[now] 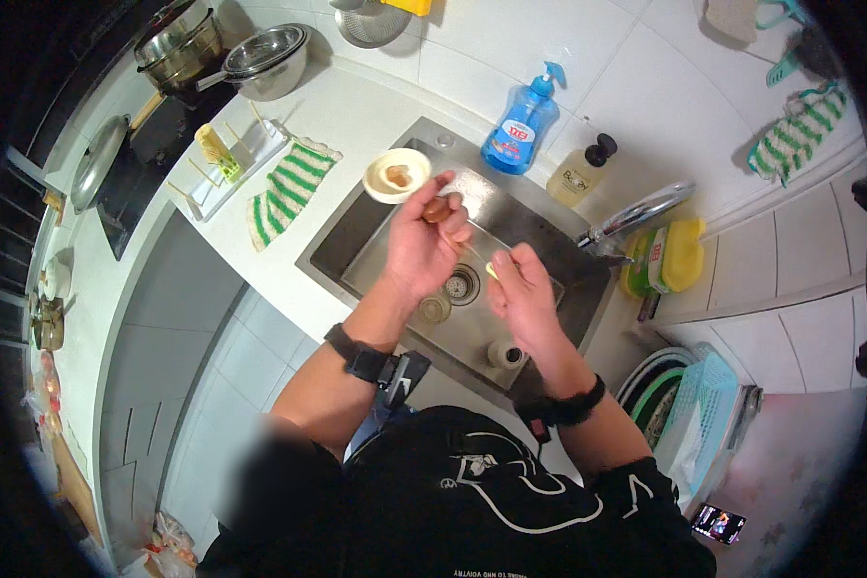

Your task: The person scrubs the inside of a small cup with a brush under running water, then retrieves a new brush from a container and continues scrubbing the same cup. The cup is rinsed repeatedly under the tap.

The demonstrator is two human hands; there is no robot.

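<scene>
My left hand (424,236) is raised over the steel sink, closed round a small brown rounded object (437,209). A small cream-white round dish-like piece (380,188) with a brown centre is at its fingertips; whether the two are joined I cannot tell. My right hand (518,294), lower and to the right, grips a thin yellow-green handle (492,271); a thin shaft seems to run toward my left hand. In the sink (376,294), below both hands, are a drain strainer (459,283), a translucent round piece (433,309) and a small white container (506,354).
Left of the sink lie a striped cloth (289,193) and a white tray (188,200) of utensils. Behind stand blue (518,125) and amber (573,181) pump bottles. A faucet (636,212) and yellow sponge holder (679,255) are right; stacked basins (703,400) sit lower right, pots (270,72) upper left.
</scene>
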